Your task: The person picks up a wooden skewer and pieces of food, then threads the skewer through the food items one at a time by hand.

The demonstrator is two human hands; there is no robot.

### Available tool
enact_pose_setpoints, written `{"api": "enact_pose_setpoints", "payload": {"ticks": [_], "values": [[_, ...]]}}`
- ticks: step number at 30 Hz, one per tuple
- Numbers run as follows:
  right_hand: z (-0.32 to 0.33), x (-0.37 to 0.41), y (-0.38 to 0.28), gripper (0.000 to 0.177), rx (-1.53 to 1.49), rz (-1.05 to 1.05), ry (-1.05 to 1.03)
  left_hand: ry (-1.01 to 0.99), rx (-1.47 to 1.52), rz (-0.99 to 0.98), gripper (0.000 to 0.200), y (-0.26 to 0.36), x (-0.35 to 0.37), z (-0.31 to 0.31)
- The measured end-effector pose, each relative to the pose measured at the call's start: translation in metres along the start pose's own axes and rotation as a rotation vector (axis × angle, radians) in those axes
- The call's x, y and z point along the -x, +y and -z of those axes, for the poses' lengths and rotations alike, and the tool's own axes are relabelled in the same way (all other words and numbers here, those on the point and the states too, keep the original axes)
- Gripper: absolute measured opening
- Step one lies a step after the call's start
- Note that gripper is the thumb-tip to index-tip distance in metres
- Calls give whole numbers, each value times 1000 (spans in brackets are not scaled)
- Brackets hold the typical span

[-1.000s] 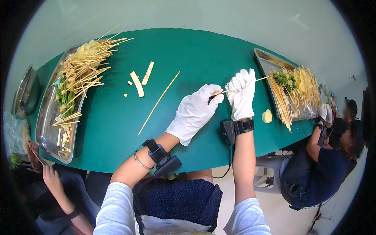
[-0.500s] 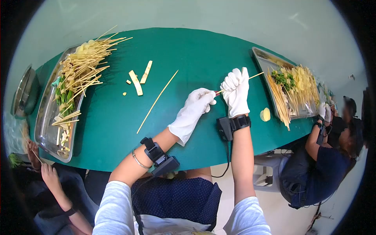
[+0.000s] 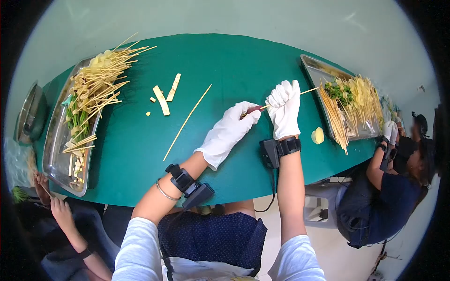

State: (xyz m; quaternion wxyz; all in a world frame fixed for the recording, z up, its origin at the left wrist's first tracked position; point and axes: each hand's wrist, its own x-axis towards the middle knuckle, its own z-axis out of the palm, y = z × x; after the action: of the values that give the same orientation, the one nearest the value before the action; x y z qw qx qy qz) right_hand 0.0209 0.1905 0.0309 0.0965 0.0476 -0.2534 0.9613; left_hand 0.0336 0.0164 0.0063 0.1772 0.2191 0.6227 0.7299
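Observation:
My right hand [image 3: 284,110], in a white glove, is wrapped round a bamboo skewer [image 3: 309,90] whose far end sticks out to the right. My left hand [image 3: 228,132], gloved too, pinches a small reddish-brown piece of food [image 3: 254,109] at the skewer's other end. Fingers hide most of that piece; its kind I cannot tell. On the green table left of my hands lies a loose bamboo skewer [image 3: 187,122]. Beyond it are two pale cut strips [image 3: 161,100] with small scraps. A round yellowish slice [image 3: 318,135] rests right of my right wrist.
A metal tray [image 3: 50,157] of skewered vegetables stands at the left, beside a steel bowl [image 3: 31,114]. Another metal tray [image 3: 313,67] at the right holds bare skewers and skewered slices and greens. One person [image 3: 379,201] sits at the right; another person's hand [image 3: 62,210] shows lower left.
My left hand has shifted slightly left along the skewer, and more of the reddish piece shows. My right hand keeps its grip, nearly in place.

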Motion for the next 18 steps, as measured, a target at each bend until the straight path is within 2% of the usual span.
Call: {"api": "enact_pose_setpoints", "payload": {"ticks": [1, 4, 6, 9, 12, 13, 16, 17, 18], "values": [[0, 0, 1, 47, -6, 9, 6, 43, -116, -29, 26, 5, 3, -1], [-7, 3, 4, 48, -10, 44, 32, -42, -92, 110, 30, 8, -2, 6], [-18, 6, 6, 49, 5, 72, 62, -94, -7, 108, 34, 11, -1, 9], [-26, 6, 9, 50, -91, 3, -104, -213, 139, 137, 38, 7, -6, 18], [-25, 6, 14, 51, -113, -71, -153, -292, 176, 182, 38, 5, -13, 30], [-24, 6, 16, 52, -84, -50, -94, -304, 171, 195, 38, 5, -13, 32], [-15, 3, 19, 52, -19, -8, 6, -46, -278, 13, 37, 16, -9, 18], [-13, 3, 17, 52, -13, 5, 15, -41, -456, 38, 34, 23, -5, 18], [-13, 3, 16, 52, -7, 16, 24, -9, -529, -40, 33, 30, -2, 17]]}}
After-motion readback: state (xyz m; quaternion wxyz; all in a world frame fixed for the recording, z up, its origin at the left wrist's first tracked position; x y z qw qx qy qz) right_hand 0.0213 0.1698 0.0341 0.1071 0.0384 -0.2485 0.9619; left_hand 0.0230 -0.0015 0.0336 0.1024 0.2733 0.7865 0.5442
